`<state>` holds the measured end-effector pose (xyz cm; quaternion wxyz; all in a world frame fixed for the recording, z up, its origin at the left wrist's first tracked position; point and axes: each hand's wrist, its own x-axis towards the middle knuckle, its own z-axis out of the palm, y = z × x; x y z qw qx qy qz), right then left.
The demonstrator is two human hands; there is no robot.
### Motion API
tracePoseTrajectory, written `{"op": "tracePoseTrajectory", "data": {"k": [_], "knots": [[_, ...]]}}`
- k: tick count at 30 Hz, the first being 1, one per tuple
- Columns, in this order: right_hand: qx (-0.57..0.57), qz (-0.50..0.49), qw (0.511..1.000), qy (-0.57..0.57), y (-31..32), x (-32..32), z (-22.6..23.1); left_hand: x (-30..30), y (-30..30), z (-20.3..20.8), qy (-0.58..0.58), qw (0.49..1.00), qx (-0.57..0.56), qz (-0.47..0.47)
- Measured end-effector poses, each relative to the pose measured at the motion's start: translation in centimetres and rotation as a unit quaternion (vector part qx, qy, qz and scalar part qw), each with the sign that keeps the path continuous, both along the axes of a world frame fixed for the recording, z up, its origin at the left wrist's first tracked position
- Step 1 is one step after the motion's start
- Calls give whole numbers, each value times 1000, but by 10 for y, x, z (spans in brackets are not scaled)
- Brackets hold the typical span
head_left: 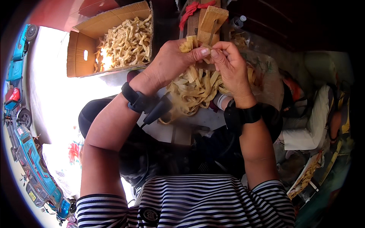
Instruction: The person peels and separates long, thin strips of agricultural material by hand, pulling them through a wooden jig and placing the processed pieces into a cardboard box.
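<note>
My left hand is closed around a folded pale yellow strip, which looks like tofu skin. Its thumb points right and meets the fingertips of my right hand. Those right fingers are pinched together on the strip's end; the exact grip is partly hidden. Below both hands lies a loose heap of long flat yellow strips. Just beyond my fingers stands a slotted wooden block, tilted on a wooden frame.
An open cardboard box at the far left holds many short knotted yellow pieces. A red cloth is tied to the wooden frame. A bottle stands at the back; a white seat-like block is at the right.
</note>
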<state>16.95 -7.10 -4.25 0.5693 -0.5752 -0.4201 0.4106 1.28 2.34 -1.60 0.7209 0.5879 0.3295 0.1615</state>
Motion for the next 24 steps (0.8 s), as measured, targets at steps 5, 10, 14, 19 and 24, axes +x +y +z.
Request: {"op": "tracePoseTrajectory", "data": {"k": [5, 10, 14, 19, 24], "knots": [[-109, 180, 968, 136, -6, -20, 0, -41, 37, 23, 123, 967, 215, 62], [-291, 244, 906, -186, -4, -35, -125, -79, 106, -9, 282, 824, 437, 223], [-375, 206, 821, -379, 17, -43, -162, -60, 76, 28, 313, 745, 534, 250], [-341, 247, 769, -481, 30, -34, -207, -55, 61, 23, 198, 712, 657, 153], [-403, 354, 717, -445, 10, -43, -207, -56, 53, 19, 181, 734, 641, 135]]}}
